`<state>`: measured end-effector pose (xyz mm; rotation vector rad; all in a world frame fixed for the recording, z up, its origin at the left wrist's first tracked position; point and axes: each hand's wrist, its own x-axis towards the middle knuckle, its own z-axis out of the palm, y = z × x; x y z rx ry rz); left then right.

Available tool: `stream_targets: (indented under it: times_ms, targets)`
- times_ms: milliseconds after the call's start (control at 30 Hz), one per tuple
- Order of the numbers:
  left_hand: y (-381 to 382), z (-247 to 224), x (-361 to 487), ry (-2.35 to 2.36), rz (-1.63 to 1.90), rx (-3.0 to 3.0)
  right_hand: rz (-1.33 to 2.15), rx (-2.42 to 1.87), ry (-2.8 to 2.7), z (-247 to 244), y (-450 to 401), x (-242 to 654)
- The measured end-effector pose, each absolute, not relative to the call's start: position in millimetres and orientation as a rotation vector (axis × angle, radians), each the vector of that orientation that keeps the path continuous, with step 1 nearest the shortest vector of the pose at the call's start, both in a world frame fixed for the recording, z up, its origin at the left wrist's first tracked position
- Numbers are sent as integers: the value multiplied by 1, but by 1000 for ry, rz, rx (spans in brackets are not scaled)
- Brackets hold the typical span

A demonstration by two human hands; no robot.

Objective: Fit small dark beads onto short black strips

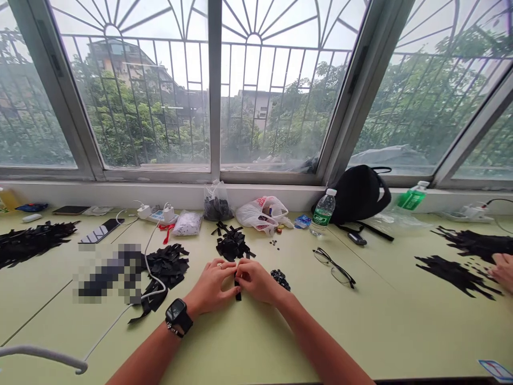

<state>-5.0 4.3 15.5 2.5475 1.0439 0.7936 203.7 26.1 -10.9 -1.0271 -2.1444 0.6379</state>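
My left hand and my right hand meet at the middle of the table. Between their fingertips is a short black fabric strip, its lower end hanging out toward me. Thumb and fingers of the left hand close on the strip's left side, while the right hand pinches its upper part; anything smaller there is hidden. Just beyond lies a pile of black strips. Beside my right wrist sits a small heap of shiny dark pieces. Another heap of black strips lies to the left.
A white cable crosses the left heap. Eyeglasses, a water bottle and a black backpack are at right. Plastic bags line the window sill. A co-worker's hand touches strips at far right.
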Motion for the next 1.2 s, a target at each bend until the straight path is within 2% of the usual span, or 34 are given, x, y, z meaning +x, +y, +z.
stream_targets:
  times_ms: [700,967,1200]
  targets:
    - [19,5,-8,1151,967,2297,696,-1027,-2126,-1,21,206]
    - [16,15,-6,1186,1334,2247,793,-1154,-1906,4,28,209]
    - [10,18,-3,1050,1255,2336,943,-1093,-1877,12,23,207]
